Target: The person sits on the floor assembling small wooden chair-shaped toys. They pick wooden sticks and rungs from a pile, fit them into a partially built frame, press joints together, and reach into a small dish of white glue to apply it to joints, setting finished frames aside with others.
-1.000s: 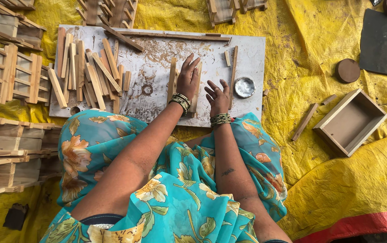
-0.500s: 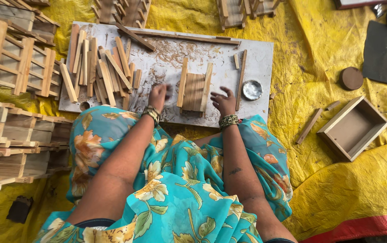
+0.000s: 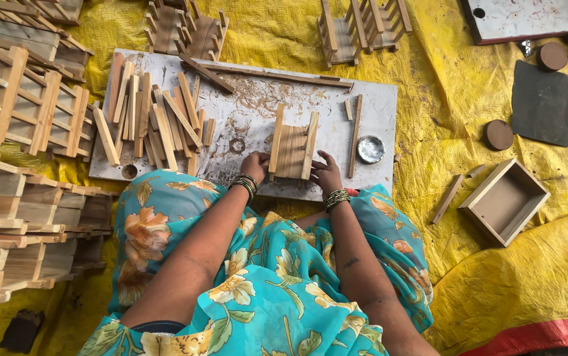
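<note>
While a second ago lying flat on top of the slats, left hand (image 3: 255, 165) and right hand (image 3: 327, 173) now sit drawn back at the near corners of the small slat panel (image 3: 292, 145). Left hand half curled, fingertips against the left side rail; right hand spread a little, fingers touching the lower right rail. Neither really closed around it, more steadying than gripping. Seems to mean the pressing is finished and the panel is now only being squared up on the grey work board (image 3: 376, 105), near its front edge.

Beside the panel, a small round metal dish (image 3: 370, 149) on the board, maybe holding glue or nails, too small to tell. Further right, on the yellow sheet (image 3: 442, 86), an open wooden box (image 3: 505, 201), empty inside. On the left part of the board, a heap of loose slats (image 3: 155, 118).
</note>
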{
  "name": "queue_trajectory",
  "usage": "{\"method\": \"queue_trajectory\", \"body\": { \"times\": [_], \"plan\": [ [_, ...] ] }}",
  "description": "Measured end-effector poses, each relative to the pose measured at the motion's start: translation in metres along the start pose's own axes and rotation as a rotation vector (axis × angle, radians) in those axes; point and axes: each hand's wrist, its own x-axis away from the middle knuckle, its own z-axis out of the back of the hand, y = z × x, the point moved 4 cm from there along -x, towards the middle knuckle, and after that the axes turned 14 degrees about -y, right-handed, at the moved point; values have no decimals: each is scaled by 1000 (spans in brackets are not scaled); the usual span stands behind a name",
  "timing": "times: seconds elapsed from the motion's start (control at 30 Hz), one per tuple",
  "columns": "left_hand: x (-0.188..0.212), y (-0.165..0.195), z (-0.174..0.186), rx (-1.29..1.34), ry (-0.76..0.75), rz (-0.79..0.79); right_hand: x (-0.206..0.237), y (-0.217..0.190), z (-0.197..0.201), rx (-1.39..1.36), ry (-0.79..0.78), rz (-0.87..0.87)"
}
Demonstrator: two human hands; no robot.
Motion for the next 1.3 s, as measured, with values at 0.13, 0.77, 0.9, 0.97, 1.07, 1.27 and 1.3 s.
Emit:
{"method": "queue_trajectory", "body": {
  "times": [0.13, 0.77, 0.9, 0.97, 1.07, 1.27, 1.3],
  "plan": [
    [-2, -8, -4, 98, 37, 74, 1, 3, 3, -34, 45, -29],
    [-15, -12, -7, 817, -304, 118, 2, 5, 6, -141, 61, -66],
    [-15, -13, -10, 821, -382, 82, 2, 5, 6, -136, 61, -63],
    [-14, -13, -13, 863, -407, 96, 2, 5, 6, -142, 51, -65],
    [-14, -14, -12, 960, -412, 40, 0, 5, 8, -161, 28, -56],
    [-13, -14, -8, 998, -455, 96, -3, 7, 12, -186, 15, 2],
    [-14, -13, -8, 1013, -476, 93, -4, 8, 12, -199, -7, 11]
  ]
}}
